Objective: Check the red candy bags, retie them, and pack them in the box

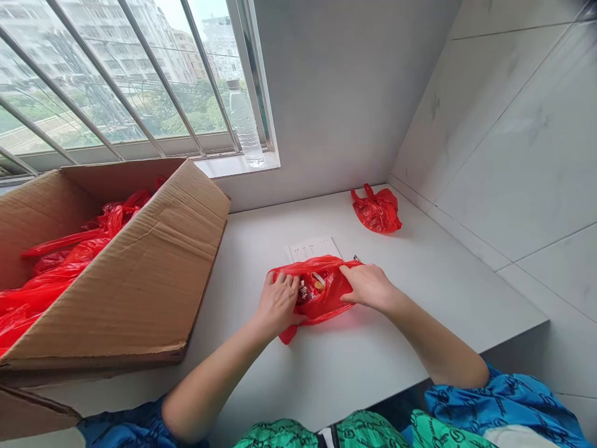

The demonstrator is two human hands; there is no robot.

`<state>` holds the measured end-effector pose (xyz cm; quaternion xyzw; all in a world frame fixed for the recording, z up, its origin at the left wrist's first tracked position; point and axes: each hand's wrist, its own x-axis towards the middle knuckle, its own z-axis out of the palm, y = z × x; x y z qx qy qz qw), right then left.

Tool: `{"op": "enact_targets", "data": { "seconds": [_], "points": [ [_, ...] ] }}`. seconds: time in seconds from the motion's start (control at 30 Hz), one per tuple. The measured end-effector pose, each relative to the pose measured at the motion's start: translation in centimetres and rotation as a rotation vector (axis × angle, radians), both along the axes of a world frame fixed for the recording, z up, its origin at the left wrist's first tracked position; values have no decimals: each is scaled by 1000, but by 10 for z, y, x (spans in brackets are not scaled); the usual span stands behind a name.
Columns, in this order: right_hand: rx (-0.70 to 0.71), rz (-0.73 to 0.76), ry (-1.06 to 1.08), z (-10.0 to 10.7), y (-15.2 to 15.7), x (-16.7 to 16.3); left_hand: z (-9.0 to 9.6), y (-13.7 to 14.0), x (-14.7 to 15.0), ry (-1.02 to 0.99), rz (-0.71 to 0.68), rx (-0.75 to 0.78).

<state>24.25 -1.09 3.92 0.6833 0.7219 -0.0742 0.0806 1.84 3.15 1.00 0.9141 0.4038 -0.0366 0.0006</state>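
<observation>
A red plastic bag [326,305] lies on the white table in front of me, its mouth spread wide. Inside it show small red printed packets [311,287], too small to read. My left hand [278,300] grips the bag's left edge, fingers over the rim and thumb along the near side. On the opposite side my right hand [366,285] pinches the right edge between thumb and fingers. Just behind the bag, a sheet of paper with handwriting [314,248] is partly covered, and the tip of a pen [357,257] pokes out beside it.
A large open cardboard box [140,274] full of red plastic bags [88,249] stands at the left. Another tied red bag [377,210] sits at the table's back right. A clear water bottle [246,127] stands on the sill by the barred window. Tiled wall [513,155] bounds the right.
</observation>
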Motion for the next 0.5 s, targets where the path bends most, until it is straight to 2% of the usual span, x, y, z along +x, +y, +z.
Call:
{"op": "enact_targets", "data": {
  "seconds": [0.1, 0.17, 0.2, 0.27, 0.3, 0.4, 0.5],
  "points": [
    [217, 35, 30, 13, -3, -6, 1, 3, -1, -76, -8, -9],
    [398, 145, 45, 15, -1, -11, 3, 6, -1, -136, 14, -30],
    [443, 214, 51, 13, 2, -14, 4, 8, -1, -152, 28, -34],
    [428, 314, 62, 4, 7, -18, 4, 10, -2, -155, 43, -23],
    [391, 318, 62, -2, 9, -18, 3, 11, -3, -150, 44, -18],
    [288, 170, 17, -18, 9, -13, 0, 14, -7, -135, 53, -23],
    [192, 65, -23, -21, 6, -3, -1, 16, -9, -142, 51, -32]
  ]
}}
